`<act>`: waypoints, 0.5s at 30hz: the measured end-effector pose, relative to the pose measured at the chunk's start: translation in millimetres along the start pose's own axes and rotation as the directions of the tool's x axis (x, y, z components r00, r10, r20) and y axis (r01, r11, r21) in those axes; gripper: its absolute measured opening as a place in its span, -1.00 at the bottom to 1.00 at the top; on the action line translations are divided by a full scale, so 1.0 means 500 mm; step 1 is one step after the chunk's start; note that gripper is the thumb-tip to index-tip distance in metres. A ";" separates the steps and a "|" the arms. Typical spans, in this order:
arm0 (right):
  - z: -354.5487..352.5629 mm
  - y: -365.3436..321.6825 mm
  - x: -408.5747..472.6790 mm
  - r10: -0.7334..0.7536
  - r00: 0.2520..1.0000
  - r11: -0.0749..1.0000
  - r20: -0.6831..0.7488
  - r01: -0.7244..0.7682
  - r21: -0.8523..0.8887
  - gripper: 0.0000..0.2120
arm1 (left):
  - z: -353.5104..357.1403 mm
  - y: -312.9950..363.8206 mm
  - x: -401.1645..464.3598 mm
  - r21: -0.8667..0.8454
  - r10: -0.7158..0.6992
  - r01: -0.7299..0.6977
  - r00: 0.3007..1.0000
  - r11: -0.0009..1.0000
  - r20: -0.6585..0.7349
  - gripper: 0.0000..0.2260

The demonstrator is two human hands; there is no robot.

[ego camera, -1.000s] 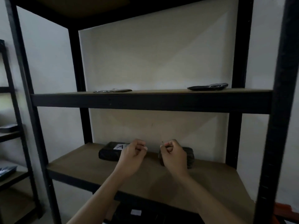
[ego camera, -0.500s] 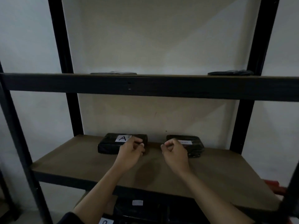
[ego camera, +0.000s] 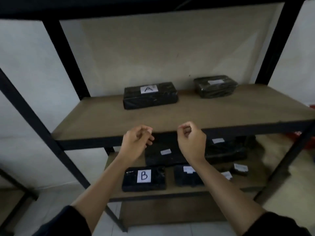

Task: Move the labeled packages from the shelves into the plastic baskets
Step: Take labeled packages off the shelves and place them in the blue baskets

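Both hands empty: left hand (ego camera: 136, 142) and right hand (ego camera: 190, 142) hover side by side in front of the middle shelf (ego camera: 102, 126), fingers curled loosely inward, holding nothing and touching nothing.

Beyond the left hand, toward the back wall, lies the package marked A (ego camera: 150, 97), flat on the board. Beyond and outward of the right hand lies a second black package (ego camera: 215, 86), its label too blurred to read. Below both hands, on the lower shelf (ego camera: 170, 193), sit the package marked B (ego camera: 144, 179) and several more dark wrapped ones, partly hidden behind the forearms. No plastic basket in view.

Likely step: choosing and reaching for a package. To do it well:
- Uncurl the fingers before reaching; no grasp possible as they lie now.
- For A, reach forward over the shelf edge, spread the left hand across the short side, thumb on top near the label, fingers under the near edge.
- Expect slippery film wrap; squeeze firmly rather than pinch the film, which probably tears or slides.
- Slide the package toward the shelf front first, then lift, keeping clear of the beam overhead.
- Keep the label facing up, readable for sorting into the matching basket.
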State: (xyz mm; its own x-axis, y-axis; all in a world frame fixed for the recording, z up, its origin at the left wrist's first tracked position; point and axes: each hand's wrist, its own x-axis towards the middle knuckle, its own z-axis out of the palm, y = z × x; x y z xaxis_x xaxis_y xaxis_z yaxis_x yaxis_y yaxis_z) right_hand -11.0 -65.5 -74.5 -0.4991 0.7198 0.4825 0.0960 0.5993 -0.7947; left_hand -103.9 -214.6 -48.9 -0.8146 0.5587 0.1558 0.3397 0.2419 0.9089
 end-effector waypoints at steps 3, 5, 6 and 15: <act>0.047 0.037 -0.043 -0.039 0.999 0.999 -0.036 0.039 -0.014 -0.94 | -0.006 -0.080 -0.027 -0.015 -0.063 0.063 0.997 0.998 0.043 -0.89; 0.079 0.079 -0.066 -0.091 0.994 0.995 -0.067 0.088 -0.050 -0.94 | 0.005 -0.145 -0.036 -0.020 -0.100 0.101 0.994 0.995 0.052 -0.89; 0.092 0.103 -0.076 -0.125 0.989 0.991 -0.080 0.119 -0.068 -0.95 | 0.016 -0.177 -0.039 -0.024 -0.122 0.123 0.991 0.992 0.056 -0.89; 0.195 0.495 -0.143 0.090 0.996 0.963 -0.021 -0.092 -0.254 -0.92 | 0.264 -0.445 0.010 -0.062 -0.237 0.256 0.945 0.965 0.224 -0.89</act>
State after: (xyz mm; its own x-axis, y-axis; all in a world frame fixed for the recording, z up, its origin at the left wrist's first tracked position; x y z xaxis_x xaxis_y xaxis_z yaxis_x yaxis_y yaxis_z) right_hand -35.6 -3.1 -341.5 -0.4702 0.7779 0.4169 0.3568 0.5996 -0.7164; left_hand -121.3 -160.9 -301.4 -0.7450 0.6489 -0.1546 0.0896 0.3270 0.9408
